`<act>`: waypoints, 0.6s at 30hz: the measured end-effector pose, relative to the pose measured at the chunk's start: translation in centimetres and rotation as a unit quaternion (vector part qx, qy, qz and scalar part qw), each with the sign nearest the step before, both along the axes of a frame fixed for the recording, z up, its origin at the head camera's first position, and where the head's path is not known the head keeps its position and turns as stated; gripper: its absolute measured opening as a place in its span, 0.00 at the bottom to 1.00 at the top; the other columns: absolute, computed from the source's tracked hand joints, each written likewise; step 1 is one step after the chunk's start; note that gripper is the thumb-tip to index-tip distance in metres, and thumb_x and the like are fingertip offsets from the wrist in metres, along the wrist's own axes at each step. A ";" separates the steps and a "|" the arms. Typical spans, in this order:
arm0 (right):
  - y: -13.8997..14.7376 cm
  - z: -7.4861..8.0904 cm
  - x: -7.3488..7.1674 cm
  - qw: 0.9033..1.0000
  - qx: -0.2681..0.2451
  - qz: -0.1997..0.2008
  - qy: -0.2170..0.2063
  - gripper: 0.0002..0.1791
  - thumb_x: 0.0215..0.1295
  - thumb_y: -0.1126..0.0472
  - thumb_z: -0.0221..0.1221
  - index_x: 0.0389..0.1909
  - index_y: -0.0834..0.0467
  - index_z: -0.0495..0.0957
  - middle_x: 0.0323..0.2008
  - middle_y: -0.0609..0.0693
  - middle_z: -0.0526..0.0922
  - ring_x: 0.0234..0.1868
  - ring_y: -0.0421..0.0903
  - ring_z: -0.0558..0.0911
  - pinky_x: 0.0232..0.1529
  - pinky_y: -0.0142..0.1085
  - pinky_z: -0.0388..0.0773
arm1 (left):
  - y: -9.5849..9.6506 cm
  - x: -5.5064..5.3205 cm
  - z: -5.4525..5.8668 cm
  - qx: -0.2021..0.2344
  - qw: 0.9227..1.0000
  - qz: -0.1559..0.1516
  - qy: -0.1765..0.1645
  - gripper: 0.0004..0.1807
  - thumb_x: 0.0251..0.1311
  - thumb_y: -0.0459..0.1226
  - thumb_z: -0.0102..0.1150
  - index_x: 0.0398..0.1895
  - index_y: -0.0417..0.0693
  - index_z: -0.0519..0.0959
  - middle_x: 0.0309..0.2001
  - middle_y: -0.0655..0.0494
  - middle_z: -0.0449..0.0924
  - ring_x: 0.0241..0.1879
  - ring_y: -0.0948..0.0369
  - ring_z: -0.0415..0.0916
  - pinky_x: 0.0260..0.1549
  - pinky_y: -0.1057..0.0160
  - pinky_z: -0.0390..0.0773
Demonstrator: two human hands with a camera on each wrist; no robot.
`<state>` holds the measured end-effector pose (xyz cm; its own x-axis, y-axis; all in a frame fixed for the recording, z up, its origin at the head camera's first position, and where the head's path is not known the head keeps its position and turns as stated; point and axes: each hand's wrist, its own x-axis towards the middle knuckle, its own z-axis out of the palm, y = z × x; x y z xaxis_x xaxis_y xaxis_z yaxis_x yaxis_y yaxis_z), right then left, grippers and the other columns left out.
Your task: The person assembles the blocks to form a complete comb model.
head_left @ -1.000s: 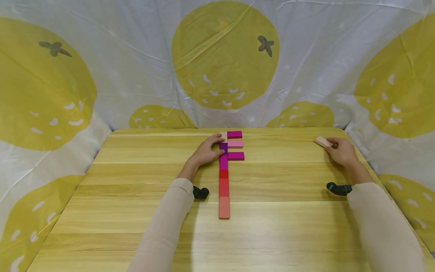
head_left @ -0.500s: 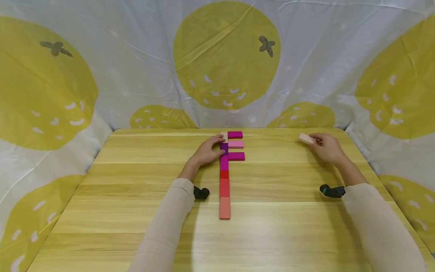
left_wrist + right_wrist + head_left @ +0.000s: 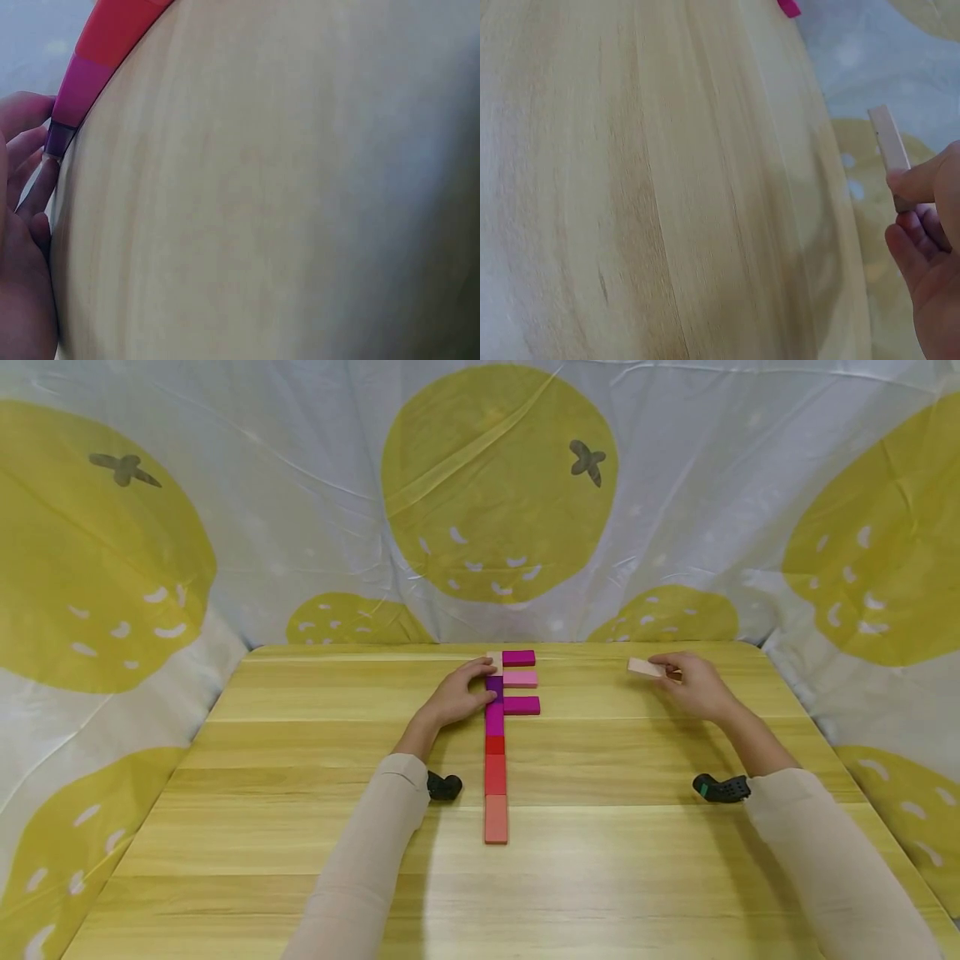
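Flat wooden blocks lie end to end in a column on the table. My left hand (image 3: 457, 693) rests at its far end, fingertips on the beige block (image 3: 494, 662) and thumb on the dark purple block (image 3: 494, 687). In the left wrist view that hand (image 3: 22, 225) lies along the column's side. Above the table at the right, my right hand (image 3: 697, 685) pinches a pale beige block (image 3: 643, 668) between thumb and fingers. The right wrist view shows this block (image 3: 889, 139) sticking out past the fingertips. Its near end is covered by the hand.
Two magenta blocks (image 3: 519, 657) and a pink block (image 3: 521, 679) branch off the column's right side. Below the purple one run magenta, red and coral blocks (image 3: 496, 818). Dark wrist-camera mounts (image 3: 722, 788) show at both sleeves. A fruit-print curtain (image 3: 675, 485) surrounds the wooden table (image 3: 600, 877).
My right hand has moved left across the table with the beige block, towards the column. My left hand has stayed in place, and the laid blocks look the same.
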<state>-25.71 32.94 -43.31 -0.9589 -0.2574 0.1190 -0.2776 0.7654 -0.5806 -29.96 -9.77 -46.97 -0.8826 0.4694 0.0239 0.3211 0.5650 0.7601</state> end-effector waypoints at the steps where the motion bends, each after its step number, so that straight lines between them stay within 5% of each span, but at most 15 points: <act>1: -0.2 0.0 0.0 1.000 0.001 0.002 0.000 0.20 0.73 0.72 0.59 0.62 0.74 0.75 0.52 0.72 0.77 0.53 0.66 0.77 0.55 0.61 0.77 | 0.0 0.0 0.0 0.001 1.000 0.000 0.000 0.28 0.70 0.37 0.62 0.72 0.41 0.73 0.78 0.53 0.61 0.79 0.55 0.50 0.75 0.55 0.52; 18: -2.6 -0.2 0.6 0.998 0.009 0.061 0.024 0.18 0.70 0.75 0.61 0.59 0.73 0.78 0.53 0.71 0.79 0.52 0.66 0.79 0.52 0.59 0.80 | 0.0 -0.1 -0.1 0.001 1.000 -0.001 0.003 0.28 0.70 0.38 0.62 0.72 0.41 0.73 0.78 0.53 0.61 0.79 0.55 0.51 0.75 0.55 0.52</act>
<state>-25.15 30.38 -43.47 -0.9133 -0.3748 0.1592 -0.3971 0.7337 -0.5513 -30.07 -9.80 -47.06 -0.8817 0.4708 0.0298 0.3262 0.5629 0.7594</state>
